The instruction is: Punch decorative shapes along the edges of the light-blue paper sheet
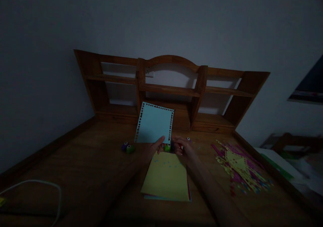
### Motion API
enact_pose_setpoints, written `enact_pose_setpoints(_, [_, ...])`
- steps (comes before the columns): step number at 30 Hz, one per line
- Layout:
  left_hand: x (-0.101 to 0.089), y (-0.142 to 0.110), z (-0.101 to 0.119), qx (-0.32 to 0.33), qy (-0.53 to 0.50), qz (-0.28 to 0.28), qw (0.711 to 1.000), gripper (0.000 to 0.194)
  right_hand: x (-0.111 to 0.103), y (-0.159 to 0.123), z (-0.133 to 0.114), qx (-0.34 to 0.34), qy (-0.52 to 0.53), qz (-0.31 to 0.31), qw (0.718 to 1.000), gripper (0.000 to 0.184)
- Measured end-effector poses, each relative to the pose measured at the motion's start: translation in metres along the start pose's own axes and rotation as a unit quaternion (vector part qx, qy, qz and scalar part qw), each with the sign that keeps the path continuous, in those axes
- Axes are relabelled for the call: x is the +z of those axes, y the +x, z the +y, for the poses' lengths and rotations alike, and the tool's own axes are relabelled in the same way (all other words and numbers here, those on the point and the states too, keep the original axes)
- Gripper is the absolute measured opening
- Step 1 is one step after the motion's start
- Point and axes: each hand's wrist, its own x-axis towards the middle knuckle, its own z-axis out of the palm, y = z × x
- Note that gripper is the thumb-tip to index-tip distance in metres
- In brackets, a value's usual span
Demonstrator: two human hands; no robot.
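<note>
In the head view, with the left hand (154,149), pinches one pale blue, four-sided paper sheet (155,124) at its near right corner, with thumb above and fingers seemingly below. Holds it at a tilt, just beyond the flat stack of yellow rectangular paper (166,178). With the right hand (184,148), bends the fingers beside a small round green piece (167,147), probably of plastic, at the far edge of the yellow stack; cannot tell, in such dim light, whether pinching something or only curling.

To do this step well, probably best to support the sheet near the pinched corner, to keep its edge straight against the green piece, and to match the spacing of the small dark cut-outs (172,120) without creasing the paper.

Points the far edge of the sheet away from the yellow stack, leaning slightly to the right. Shows cut-outs along left, far and right edges; along the near edge, none visible. Seems to run the long axis the same way, though hard to judge on the slant.
</note>
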Motion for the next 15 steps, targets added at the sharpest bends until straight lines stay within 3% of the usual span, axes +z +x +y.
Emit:
enact_pose_setpoints(5, [-0.001,-0.004,0.009,-0.006,-0.01,-0.013,1.0,0.058,0.007,-0.003,0.001,-0.007,-0.053,0.039,0.998,0.023])
enact_pose_setpoints(9, [0.0,-0.007,0.018,-0.018,0.005,-0.01,1.0,0.059,0.01,-0.006,-0.002,-0.007,-0.08,0.034,0.996,0.024])
enact_pose_setpoints(15, [0.005,0.011,-0.005,-0.05,-0.022,-0.027,0.998,0.064,0.016,-0.009,-0.002,-0.046,-0.158,0.044,0.985,0.028])
